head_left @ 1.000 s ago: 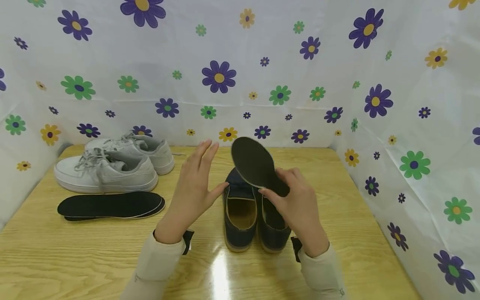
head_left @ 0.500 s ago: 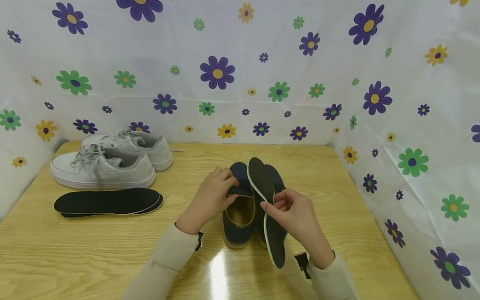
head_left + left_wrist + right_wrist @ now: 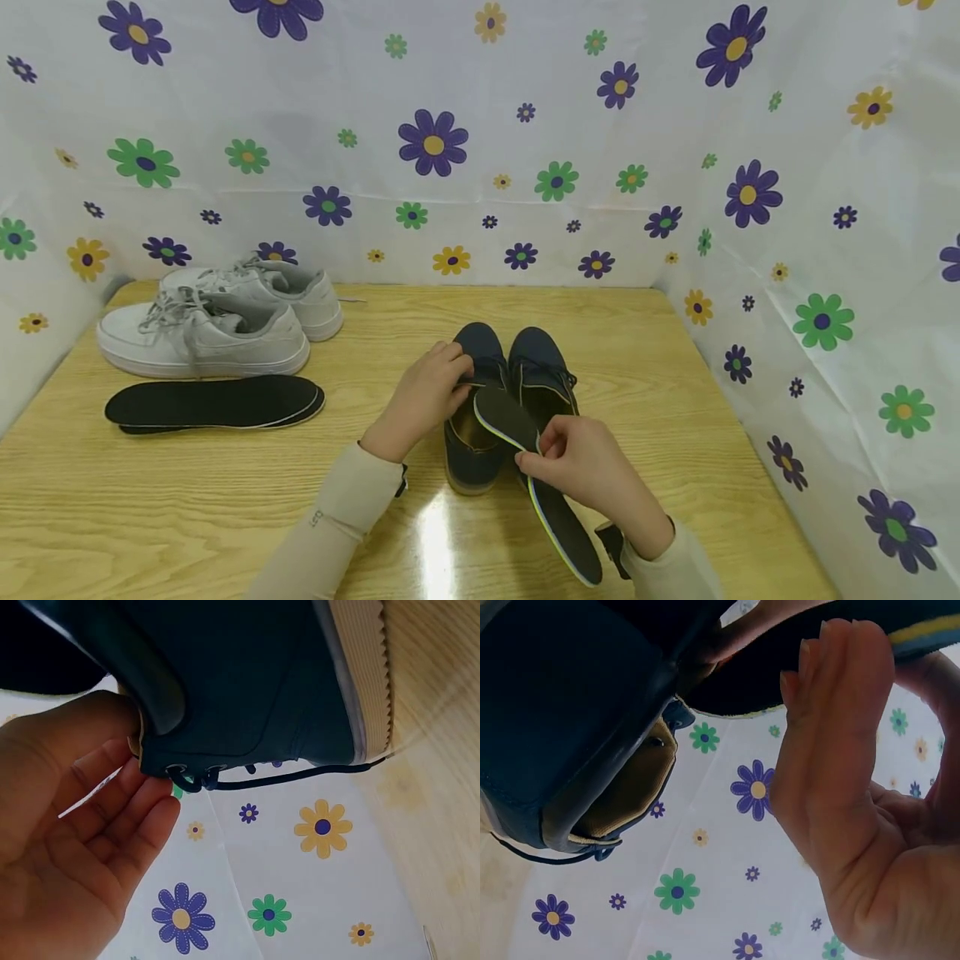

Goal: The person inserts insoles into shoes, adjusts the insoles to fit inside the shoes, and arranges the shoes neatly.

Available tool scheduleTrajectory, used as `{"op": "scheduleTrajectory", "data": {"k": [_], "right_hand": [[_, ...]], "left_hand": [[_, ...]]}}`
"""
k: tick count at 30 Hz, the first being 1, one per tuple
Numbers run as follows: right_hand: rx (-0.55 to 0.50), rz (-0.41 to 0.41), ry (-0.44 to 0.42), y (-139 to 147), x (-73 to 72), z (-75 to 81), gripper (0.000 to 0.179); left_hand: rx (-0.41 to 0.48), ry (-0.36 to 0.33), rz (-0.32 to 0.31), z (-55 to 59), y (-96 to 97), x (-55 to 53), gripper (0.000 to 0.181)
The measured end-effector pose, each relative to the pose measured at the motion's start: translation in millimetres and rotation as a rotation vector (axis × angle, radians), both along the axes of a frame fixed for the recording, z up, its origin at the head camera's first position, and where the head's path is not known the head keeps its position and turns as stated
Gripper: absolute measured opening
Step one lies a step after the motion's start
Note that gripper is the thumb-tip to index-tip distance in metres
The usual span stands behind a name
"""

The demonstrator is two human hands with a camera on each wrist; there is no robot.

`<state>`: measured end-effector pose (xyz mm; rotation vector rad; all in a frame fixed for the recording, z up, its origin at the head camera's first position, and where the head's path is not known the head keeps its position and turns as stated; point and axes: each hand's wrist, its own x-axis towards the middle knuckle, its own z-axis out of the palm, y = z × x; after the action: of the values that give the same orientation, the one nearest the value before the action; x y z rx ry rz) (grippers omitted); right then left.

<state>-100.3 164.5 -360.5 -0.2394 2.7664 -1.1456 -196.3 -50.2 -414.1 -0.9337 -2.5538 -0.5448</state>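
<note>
Two navy lace-up shoes stand side by side, toes pointing away from me: a left shoe (image 3: 474, 467) and a right shoe (image 3: 536, 346). My left hand (image 3: 426, 390) pinches the left shoe's upper at the top of the lacing. In the left wrist view the thumb is at the opening's edge, with the fingers (image 3: 150, 825) beside the lace eyelets. My right hand (image 3: 588, 462) holds a black insole (image 3: 564, 525) by its middle, between thumb and fingers. The insole's front end hangs over the left shoe's opening; its other end slants toward me, right of the shoes.
A pair of white sneakers (image 3: 202, 337) stands at the back left of the wooden table (image 3: 375, 533). In front of them lie two stacked black insoles (image 3: 213, 402). Flower-printed sheeting (image 3: 480, 167) rises behind the table and along its sides.
My left hand came from hovering open to gripping the left shoe's upper. The insole in my right hand has swung down from above the shoes and tilted, its front end now at the left shoe's opening.
</note>
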Motion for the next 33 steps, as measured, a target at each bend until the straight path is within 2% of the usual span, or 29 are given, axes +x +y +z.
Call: {"op": "scheduleTrajectory", "data": {"k": [9,17,26,33], "right_hand": [[0.072,0.094,0.028,-13.1,-5.5,-4.4,0.024],[0.154,0.100,0.061,-28.1,-16.8,-1.1,0.025],[0.175,0.086,0.063,-46.5,-25.9,-1.3,0.044],[0.217,0.068,0.089,-57.9,-31.8,-4.4,0.047]], "left_hand": [[0.033,0.001,0.015,0.3,0.5,1.3,0.018],[0.048,-0.012,0.020,1.7,0.6,1.6,0.015],[0.034,-0.030,0.026,4.7,2.8,4.0,0.014],[0.042,-0.029,0.033,4.4,2.2,5.2,0.013]]}}
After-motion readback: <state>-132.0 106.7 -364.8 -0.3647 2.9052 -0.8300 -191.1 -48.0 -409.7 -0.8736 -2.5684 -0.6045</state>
